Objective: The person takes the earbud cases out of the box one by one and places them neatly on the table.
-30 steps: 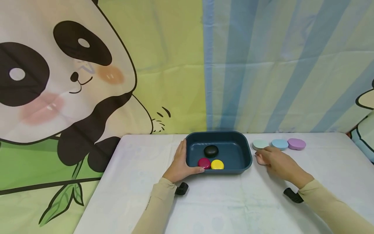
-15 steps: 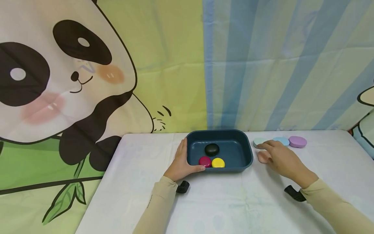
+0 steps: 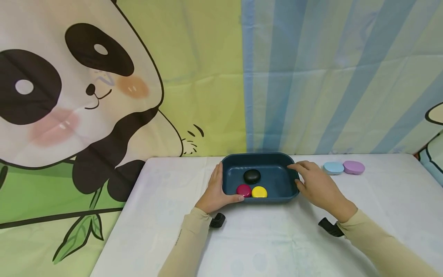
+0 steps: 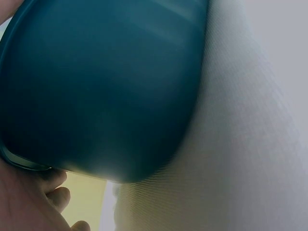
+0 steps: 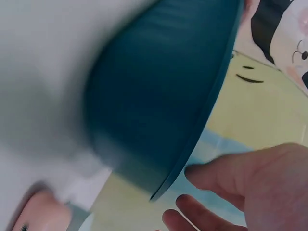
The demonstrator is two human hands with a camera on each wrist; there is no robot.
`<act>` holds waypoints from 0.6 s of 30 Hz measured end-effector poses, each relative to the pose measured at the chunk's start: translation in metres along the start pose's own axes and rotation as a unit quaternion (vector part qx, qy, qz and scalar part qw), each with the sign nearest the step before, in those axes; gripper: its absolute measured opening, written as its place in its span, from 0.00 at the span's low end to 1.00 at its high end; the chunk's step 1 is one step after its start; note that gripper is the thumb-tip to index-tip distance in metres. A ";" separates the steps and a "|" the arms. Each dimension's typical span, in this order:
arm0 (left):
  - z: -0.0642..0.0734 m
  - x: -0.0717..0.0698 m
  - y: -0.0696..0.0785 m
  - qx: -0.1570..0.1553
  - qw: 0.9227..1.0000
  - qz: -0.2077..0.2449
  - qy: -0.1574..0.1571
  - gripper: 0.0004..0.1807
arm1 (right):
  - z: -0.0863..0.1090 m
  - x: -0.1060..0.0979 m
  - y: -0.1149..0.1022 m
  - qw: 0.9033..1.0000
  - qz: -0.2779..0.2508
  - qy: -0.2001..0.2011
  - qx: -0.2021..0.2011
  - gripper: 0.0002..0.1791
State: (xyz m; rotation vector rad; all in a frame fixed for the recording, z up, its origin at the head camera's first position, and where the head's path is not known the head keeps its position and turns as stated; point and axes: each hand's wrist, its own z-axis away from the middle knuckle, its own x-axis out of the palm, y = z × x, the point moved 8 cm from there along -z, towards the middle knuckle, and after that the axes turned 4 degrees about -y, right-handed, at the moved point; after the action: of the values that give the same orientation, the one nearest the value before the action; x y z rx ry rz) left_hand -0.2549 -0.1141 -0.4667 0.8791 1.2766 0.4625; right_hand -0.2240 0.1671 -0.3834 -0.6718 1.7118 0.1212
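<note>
My left hand (image 3: 216, 194) holds the left end of a dark blue rectangular tray (image 3: 295, 181), thumb along the front rim and fingers along its side. My right hand (image 3: 323, 188) is at the tray's right end, index finger and thumb apart at the rim. In the right wrist view, nothing shows between the thumb (image 5: 207, 175) and fingers. Inside the tray are a black pebble-like piece (image 3: 252, 176), a magenta one (image 3: 243, 190) and a yellow one (image 3: 259, 192). A pink piece (image 5: 43, 211) and a pale green piece (image 5: 79, 217) lie on the table, hidden by my right hand in the head view.
A light blue piece (image 3: 333, 168) and a purple piece (image 3: 354, 167) sit side by side at the table's back right. Behind the white-covered table (image 3: 256, 238) hangs a curtain (image 3: 207, 88) printed with a panda and stripes.
My right hand has moved left from the pink and pale green pieces to the tray's right rim, its fingers spreading. My left hand stays at the tray's left end.
</note>
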 end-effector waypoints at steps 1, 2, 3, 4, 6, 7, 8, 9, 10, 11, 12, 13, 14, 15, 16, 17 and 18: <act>0.000 0.000 0.000 0.001 1.000 0.000 -0.001 0.73 | -0.003 0.002 -0.003 1.000 -0.002 -0.002 0.002 0.24; 0.000 0.000 0.000 0.001 1.000 0.000 0.000 0.73 | -0.005 0.004 -0.006 1.000 -0.005 -0.003 0.004 0.24; 0.000 0.000 0.000 0.002 1.000 0.000 -0.001 0.73 | -0.007 0.007 -0.008 1.000 -0.010 -0.005 0.007 0.24; 0.000 0.000 0.001 0.002 1.000 0.001 -0.001 0.73 | -0.010 0.008 -0.010 1.000 -0.015 -0.007 0.008 0.24; 0.000 0.000 0.000 0.003 1.000 0.002 -0.002 0.73 | -0.015 0.012 -0.015 1.000 -0.025 -0.014 0.011 0.24; 0.000 0.000 0.000 0.004 1.000 0.002 -0.002 0.73 | -0.017 0.014 -0.017 0.999 -0.028 -0.017 0.012 0.25; 0.000 0.000 0.001 0.005 1.000 0.002 -0.003 0.74 | -0.019 0.016 -0.019 0.999 -0.032 -0.019 0.013 0.25; 0.000 0.000 0.001 0.006 1.000 0.002 -0.004 0.74 | -0.022 0.017 -0.022 0.999 -0.037 -0.021 0.014 0.25; -0.001 0.000 0.001 0.007 1.000 0.002 -0.005 0.74 | -0.024 0.018 -0.025 0.999 -0.040 -0.022 0.013 0.25; -0.001 0.000 0.001 0.006 1.000 0.002 -0.005 0.74 | -0.026 0.019 -0.027 0.999 -0.041 -0.023 0.012 0.26; -0.001 0.000 0.001 0.005 1.000 0.001 -0.005 0.74 | -0.029 0.020 -0.030 0.999 -0.041 -0.024 0.011 0.26; 0.000 -0.001 0.001 0.003 1.000 0.001 -0.005 0.74 | -0.031 0.022 -0.033 0.999 -0.041 -0.025 0.009 0.26; 0.000 -0.001 0.001 0.001 1.000 0.002 -0.005 0.74 | -0.033 0.023 -0.036 0.999 -0.042 -0.026 0.008 0.26; 0.000 -0.001 0.001 -0.001 1.000 0.001 -0.005 0.73 | -0.035 0.025 -0.038 0.999 -0.043 -0.028 0.009 0.26; 0.000 -0.001 0.001 -0.002 1.000 0.001 -0.005 0.73 | -0.037 0.027 -0.040 0.999 -0.044 -0.030 0.008 0.27; 0.000 -0.001 0.001 -0.002 1.000 0.001 -0.006 0.73 | -0.039 0.029 -0.042 0.998 -0.045 -0.032 0.010 0.27; -0.001 0.000 0.001 -0.002 1.000 0.000 -0.006 0.73 | -0.040 0.031 -0.044 0.998 -0.048 -0.034 0.013 0.27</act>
State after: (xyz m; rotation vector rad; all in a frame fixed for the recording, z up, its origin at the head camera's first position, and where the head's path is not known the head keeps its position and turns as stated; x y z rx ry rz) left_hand -0.2555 -0.1135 -0.4656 0.8779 1.2637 0.4580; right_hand -0.2405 0.1021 -0.3895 -0.7217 1.6103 0.0540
